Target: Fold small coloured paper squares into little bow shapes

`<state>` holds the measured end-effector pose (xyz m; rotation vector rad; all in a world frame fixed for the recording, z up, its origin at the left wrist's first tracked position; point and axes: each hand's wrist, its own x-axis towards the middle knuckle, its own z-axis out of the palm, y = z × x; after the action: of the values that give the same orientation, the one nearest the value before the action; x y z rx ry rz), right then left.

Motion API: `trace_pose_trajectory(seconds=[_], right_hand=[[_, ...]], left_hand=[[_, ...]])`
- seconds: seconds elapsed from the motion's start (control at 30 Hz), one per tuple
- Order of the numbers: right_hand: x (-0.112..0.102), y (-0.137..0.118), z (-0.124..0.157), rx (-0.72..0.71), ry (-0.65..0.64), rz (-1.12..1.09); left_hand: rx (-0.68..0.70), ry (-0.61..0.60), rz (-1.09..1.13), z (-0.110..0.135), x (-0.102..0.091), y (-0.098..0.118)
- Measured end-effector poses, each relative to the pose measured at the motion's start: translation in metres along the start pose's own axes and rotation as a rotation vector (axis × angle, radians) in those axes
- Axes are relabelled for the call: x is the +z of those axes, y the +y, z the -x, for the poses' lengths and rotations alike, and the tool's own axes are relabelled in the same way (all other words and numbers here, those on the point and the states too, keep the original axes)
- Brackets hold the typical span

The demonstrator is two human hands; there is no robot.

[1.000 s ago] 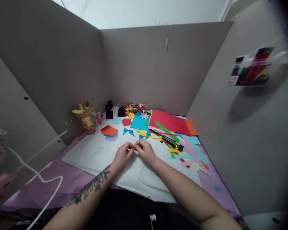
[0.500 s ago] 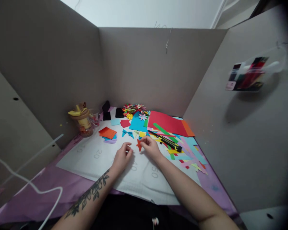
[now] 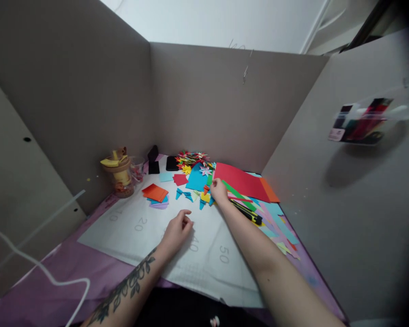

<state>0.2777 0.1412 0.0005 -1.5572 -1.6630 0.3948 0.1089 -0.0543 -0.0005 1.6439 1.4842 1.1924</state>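
My right hand [image 3: 219, 191] reaches over the small folded pieces in the middle of the table, fingers pinched together. At its fingertips is a folded orange paper piece [image 3: 206, 189], partly hidden. Around it lie a yellow folded piece [image 3: 205, 198] and several blue folded pieces [image 3: 188, 195]. My left hand [image 3: 177, 229] rests over the white sheet [image 3: 139, 245], fingers loosely curled, thumb and index finger apart, nothing between them. Left of the folded pieces is a stack of orange paper squares [image 3: 155, 193] on blue and purple ones.
A pile of paper stars [image 3: 192, 159] sits at the back, near a blue sheet [image 3: 197, 178] and a red sheet [image 3: 240, 180]. A black-and-yellow cutter [image 3: 248, 212] and paper strips [image 3: 282, 227] lie right. A yellow-and-brown cup [image 3: 117, 175] stands left. Grey panels [image 3: 211, 104] enclose the table.
My right hand has moved forward and slightly right, carrying the orange folded piece to the other folded pieces. My left hand stays in nearly the same place. The view has shifted slightly.
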Motion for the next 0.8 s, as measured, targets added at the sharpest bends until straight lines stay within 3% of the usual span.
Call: trace_pose_trajectory(seconds=[0.23, 0.33, 0.47, 0.6, 0.7, 0.8], right_hand=[[-0.029, 0.004, 0.075, -0.309, -0.100, 0.052], [-0.038, -0.001, 0.099, -0.362, -0.255, -0.039], [-0.044, -0.007, 0.108, -0.450, -0.429, -0.091], [-0.044, -0.009, 0.106, -0.525, -0.480, -0.066], [-0.045, -0.008, 0.105, -0.551, -0.489, -0.059], [-0.046, -0.008, 0.106, -0.577, -0.489, -0.046]], left_hand=[[0.003, 0.088, 0.028, 0.000, -0.003, 0.002], [-0.022, 0.197, -0.015, -0.007, -0.013, -0.002], [-0.051, 0.344, -0.230, -0.029, -0.045, -0.011], [0.029, 0.467, -0.615, -0.059, -0.090, -0.024], [0.012, 0.422, -0.805, -0.073, -0.115, -0.037], [-0.021, 0.348, -0.840, -0.080, -0.126, -0.044]])
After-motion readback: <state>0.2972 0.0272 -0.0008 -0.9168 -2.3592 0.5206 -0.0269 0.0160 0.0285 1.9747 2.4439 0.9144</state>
